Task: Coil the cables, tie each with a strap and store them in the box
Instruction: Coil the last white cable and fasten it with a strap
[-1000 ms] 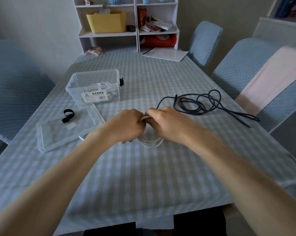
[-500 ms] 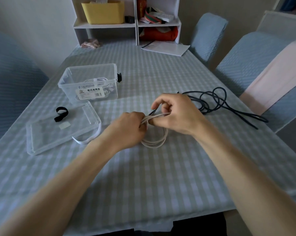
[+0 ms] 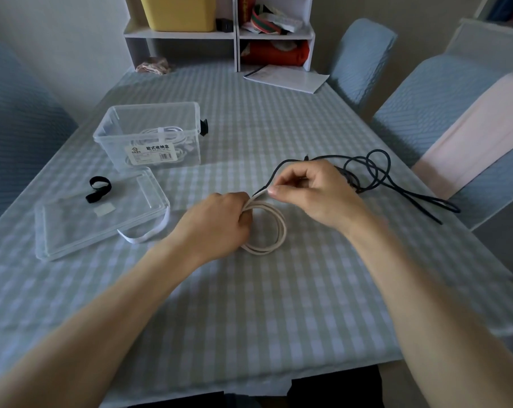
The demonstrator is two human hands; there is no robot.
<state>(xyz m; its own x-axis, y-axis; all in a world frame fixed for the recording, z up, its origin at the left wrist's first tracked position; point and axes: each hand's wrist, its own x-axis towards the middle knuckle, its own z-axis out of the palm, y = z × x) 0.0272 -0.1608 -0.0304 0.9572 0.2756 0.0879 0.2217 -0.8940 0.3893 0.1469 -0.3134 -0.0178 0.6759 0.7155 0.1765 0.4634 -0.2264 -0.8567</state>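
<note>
L hand [image 3: 219, 223] has its grip curled tight round the white cable coil [image 3: 274, 231] at the coil's 9 o'clock side, loops lying flat on the table [image 3: 278, 304] w/ its checked cloth. R hand [image 3: 314, 192] sits at approx 1 o'clock from the coil, thumb and forefinger in a narrow pinch on the cable's loose white end [image 3: 259, 195], other fingers curled in. Black cable [image 3: 376, 175] lies uncoiled in a loose tangle just behind the R hand, tail running off toward 3 o'clock. Clear storage box [image 3: 149, 136] stands open at 11 o'clock from the hands, a white cable already inside, tied w/ a white strap. Its lid [image 3: 102, 213] lies flat at 9 o'clock, nearer the L forearm, w/ a black strap [image 3: 99, 188] resting on top. A white strap [image 3: 149, 232] curls on the table touching the lid's near-right corner. Small black item by the box's R wall, can't tell what.
</note>
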